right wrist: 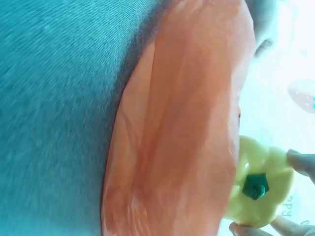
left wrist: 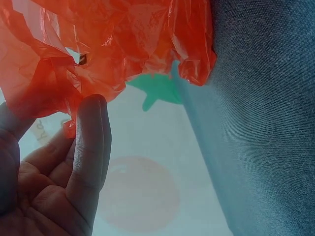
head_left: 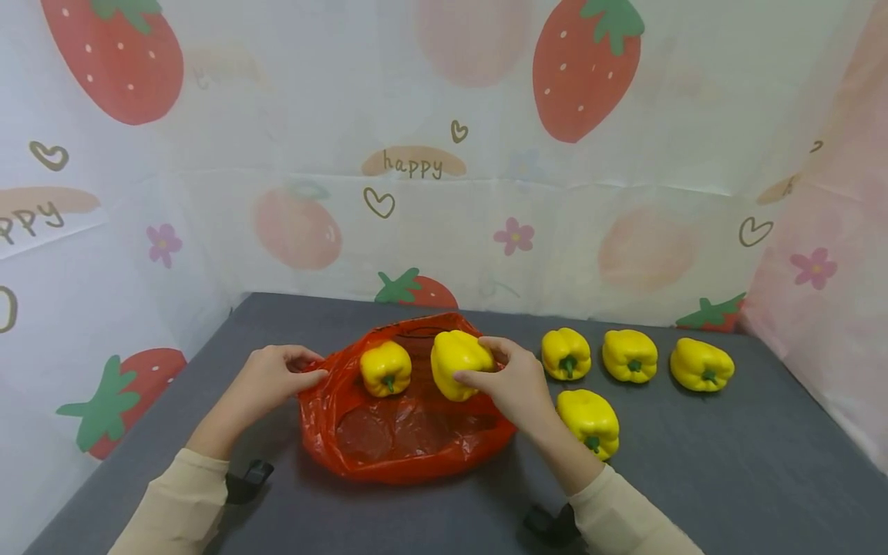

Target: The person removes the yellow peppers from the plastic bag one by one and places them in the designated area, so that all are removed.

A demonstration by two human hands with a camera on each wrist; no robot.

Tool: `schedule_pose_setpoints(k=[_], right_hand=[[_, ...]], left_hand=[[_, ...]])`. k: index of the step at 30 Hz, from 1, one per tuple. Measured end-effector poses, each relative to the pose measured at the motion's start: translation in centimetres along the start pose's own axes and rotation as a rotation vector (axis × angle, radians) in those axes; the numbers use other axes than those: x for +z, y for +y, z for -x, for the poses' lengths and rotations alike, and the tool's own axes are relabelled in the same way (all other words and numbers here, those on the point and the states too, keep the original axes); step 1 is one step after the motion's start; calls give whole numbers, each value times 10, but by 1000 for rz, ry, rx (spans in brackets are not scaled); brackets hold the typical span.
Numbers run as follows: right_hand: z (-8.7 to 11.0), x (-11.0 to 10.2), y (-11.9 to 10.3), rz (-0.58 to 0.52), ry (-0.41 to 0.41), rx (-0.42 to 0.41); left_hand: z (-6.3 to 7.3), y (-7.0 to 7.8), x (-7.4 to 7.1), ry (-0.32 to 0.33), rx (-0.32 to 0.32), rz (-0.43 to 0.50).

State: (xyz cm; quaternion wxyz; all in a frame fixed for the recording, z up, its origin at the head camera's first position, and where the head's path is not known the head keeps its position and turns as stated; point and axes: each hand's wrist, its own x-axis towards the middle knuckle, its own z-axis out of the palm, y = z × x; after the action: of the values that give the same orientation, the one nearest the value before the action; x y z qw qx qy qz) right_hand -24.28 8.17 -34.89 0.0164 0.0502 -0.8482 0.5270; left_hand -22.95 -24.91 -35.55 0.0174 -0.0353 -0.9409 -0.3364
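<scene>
A red plastic bag (head_left: 409,470) lies with its mouth spread wide on the table. My left hand (head_left: 274,381) pinches the bag's left rim between thumb and fingers; the left wrist view shows the crinkled film (left wrist: 71,98) at the fingertips. Over the right part of the bag's mouth, my right hand (head_left: 516,385) grips a yellow bell pepper (head_left: 458,362) by its right side. That pepper's green stem (right wrist: 256,187) faces the right wrist camera. Another yellow bell pepper (head_left: 385,368) sits inside the bag, toward the back left, stem facing forward.
Right of the bag, three yellow bell peppers stand in a back row: a left one (head_left: 566,354), a middle one (head_left: 630,356) and a right one (head_left: 702,364). One more pepper (head_left: 588,422) lies nearer, beside my right wrist. Strawberry-print cloth (head_left: 486,200) surrounds the dark grey table (head_left: 749,462).
</scene>
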Motion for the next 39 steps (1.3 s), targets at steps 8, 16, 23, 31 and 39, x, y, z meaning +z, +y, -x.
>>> schedule_pose_setpoints(k=[8, 16, 23, 31, 39], right_hand=[[10, -30, 0, -43, -15, 20], [15, -57, 0, 3, -5, 29], [20, -76, 4, 62, -9, 34], [27, -96, 9, 92, -13, 67], [33, -114, 11, 151, -1, 81]], left_hand=[[-1, 1, 2, -12, -26, 22], [-2, 0, 1, -11, -22, 23], [-3, 1, 1, -8, -7, 11], [-3, 2, 1, -13, -16, 14], [-2, 0, 1, -17, -22, 18]])
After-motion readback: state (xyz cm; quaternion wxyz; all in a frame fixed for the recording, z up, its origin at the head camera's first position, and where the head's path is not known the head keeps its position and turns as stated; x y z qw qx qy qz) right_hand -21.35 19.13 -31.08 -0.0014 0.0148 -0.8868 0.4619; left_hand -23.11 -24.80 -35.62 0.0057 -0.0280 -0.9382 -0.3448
